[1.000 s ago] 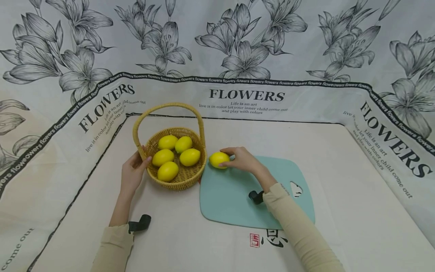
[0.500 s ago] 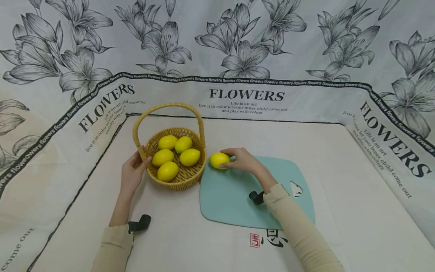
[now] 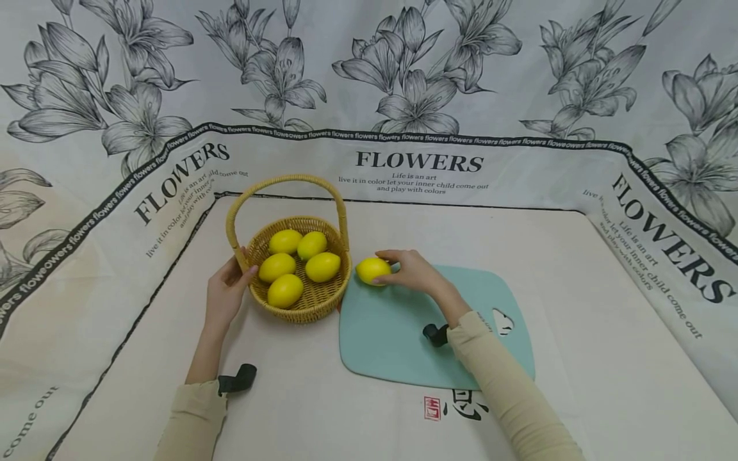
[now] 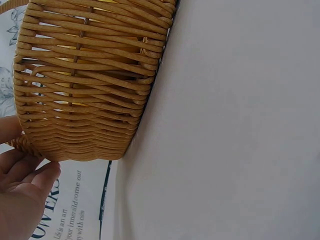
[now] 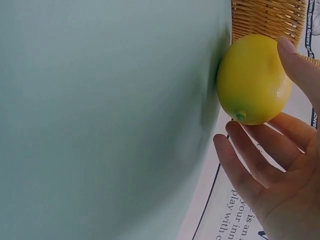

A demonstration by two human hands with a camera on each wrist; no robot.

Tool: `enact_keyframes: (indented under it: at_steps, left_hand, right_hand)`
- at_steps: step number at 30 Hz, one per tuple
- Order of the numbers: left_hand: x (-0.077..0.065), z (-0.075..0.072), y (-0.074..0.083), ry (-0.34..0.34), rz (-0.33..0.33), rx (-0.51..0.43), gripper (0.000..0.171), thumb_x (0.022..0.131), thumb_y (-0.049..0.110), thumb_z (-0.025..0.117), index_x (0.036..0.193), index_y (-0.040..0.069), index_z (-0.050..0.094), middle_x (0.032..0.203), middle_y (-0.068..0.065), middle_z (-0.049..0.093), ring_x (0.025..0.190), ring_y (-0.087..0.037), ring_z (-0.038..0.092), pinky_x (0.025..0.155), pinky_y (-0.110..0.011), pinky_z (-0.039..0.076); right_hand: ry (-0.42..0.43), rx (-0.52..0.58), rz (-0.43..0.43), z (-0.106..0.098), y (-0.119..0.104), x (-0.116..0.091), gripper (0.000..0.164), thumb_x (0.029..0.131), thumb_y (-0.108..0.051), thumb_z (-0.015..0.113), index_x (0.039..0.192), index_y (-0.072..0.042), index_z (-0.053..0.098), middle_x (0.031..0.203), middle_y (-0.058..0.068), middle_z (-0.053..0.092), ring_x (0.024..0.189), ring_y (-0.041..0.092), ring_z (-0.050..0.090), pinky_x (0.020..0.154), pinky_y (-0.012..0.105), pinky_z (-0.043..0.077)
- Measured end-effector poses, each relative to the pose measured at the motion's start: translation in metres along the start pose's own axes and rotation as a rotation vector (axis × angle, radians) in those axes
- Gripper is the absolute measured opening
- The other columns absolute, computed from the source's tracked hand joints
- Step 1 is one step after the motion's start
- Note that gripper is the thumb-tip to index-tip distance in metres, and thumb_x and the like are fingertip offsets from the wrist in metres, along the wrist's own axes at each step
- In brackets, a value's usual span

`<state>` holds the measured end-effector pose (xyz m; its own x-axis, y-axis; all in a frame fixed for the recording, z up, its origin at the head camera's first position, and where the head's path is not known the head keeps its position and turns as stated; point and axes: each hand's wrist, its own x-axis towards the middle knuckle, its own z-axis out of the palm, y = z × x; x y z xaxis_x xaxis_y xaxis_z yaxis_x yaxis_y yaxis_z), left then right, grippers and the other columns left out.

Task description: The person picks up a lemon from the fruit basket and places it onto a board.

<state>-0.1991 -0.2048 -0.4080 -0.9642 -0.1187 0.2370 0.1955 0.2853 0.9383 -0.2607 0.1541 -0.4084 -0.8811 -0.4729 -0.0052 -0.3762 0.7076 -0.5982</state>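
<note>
Two poses: the left hand reaches nearly straight forward to the left side of the wicker basket; the right hand comes in slantwise from the lower right over the teal cutting board, wrist bent toward the basket.
Left grip: holding the basket's rim, beside the foot of its arched handle.
Right grip: narrowed on one yellow lemon, thumb on the near side, index finger on the far side; other fingers fan out beneath it in the right wrist view.
Held lemon's place: at the far left corner of the board, just beside the basket; whether it rests there or is slightly raised, I cannot tell.
Held lemon's lie: on its side, long axis roughly crosswise, one end toward the basket, the green-tipped end turned away from it.
Basket: upright, with five lemons inside, gathered toward the left and far side; bare weave shows at the near right.
Board: flat on the table, rightward of the basket.
</note>
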Motion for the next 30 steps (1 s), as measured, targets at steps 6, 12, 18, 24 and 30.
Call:
enact_keyframes:
  at_steps: [6, 12, 18, 24, 30]
  left_hand:
    - [0.0, 0.0, 0.001, 0.0, -0.008, -0.001, 0.049, 0.097, 0.009, 0.059, 0.14, -0.007, 0.042, 0.142, -0.021, 0.046, 0.128, -0.035, 0.046, 0.093, -0.01, 0.043]
    - [0.001, 0.0, 0.0, -0.005, 0.0, -0.024, 0.05, 0.097, 0.008, 0.059, 0.141, -0.008, 0.041, 0.142, -0.022, 0.045, 0.13, -0.035, 0.045, 0.095, -0.011, 0.042]
    - [0.001, 0.0, -0.001, -0.003, 0.011, -0.04, 0.051, 0.096, 0.006, 0.06, 0.14, -0.01, 0.04, 0.143, -0.023, 0.044, 0.13, -0.037, 0.043, 0.098, -0.014, 0.042]
    - [0.0, 0.001, 0.001, 0.004, -0.004, -0.038, 0.05, 0.096, 0.006, 0.059, 0.14, -0.01, 0.04, 0.143, -0.023, 0.044, 0.13, -0.036, 0.044, 0.096, -0.012, 0.042]
    - [0.0, 0.001, 0.001, -0.009, -0.02, -0.054, 0.052, 0.096, 0.008, 0.06, 0.141, -0.009, 0.039, 0.144, -0.023, 0.043, 0.13, -0.038, 0.044, 0.094, -0.011, 0.043]
  right_hand:
    - [0.011, 0.013, 0.019, -0.003, 0.0, -0.001, 0.072, 0.082, -0.038, 0.077, 0.138, -0.002, 0.051, 0.132, 0.017, 0.057, 0.124, 0.033, 0.051, 0.104, 0.048, 0.041]
    - [0.016, 0.063, 0.032, -0.006, 0.0, -0.001, 0.07, 0.082, -0.035, 0.077, 0.138, -0.001, 0.051, 0.133, 0.02, 0.056, 0.116, 0.037, 0.057, 0.098, 0.046, 0.048]
    - [0.027, 0.05, 0.026, -0.01, 0.0, 0.0, 0.07, 0.082, -0.037, 0.077, 0.137, 0.0, 0.052, 0.134, 0.018, 0.055, 0.121, 0.036, 0.054, 0.102, 0.046, 0.045]
    - [0.037, 0.05, 0.013, -0.014, -0.002, 0.0, 0.069, 0.083, -0.038, 0.077, 0.136, -0.001, 0.053, 0.135, 0.016, 0.055, 0.123, 0.035, 0.052, 0.103, 0.046, 0.044]
    - [0.057, 0.071, -0.008, -0.016, -0.005, 0.0, 0.068, 0.082, -0.036, 0.077, 0.136, -0.002, 0.054, 0.136, 0.015, 0.055, 0.123, 0.034, 0.052, 0.103, 0.045, 0.045]
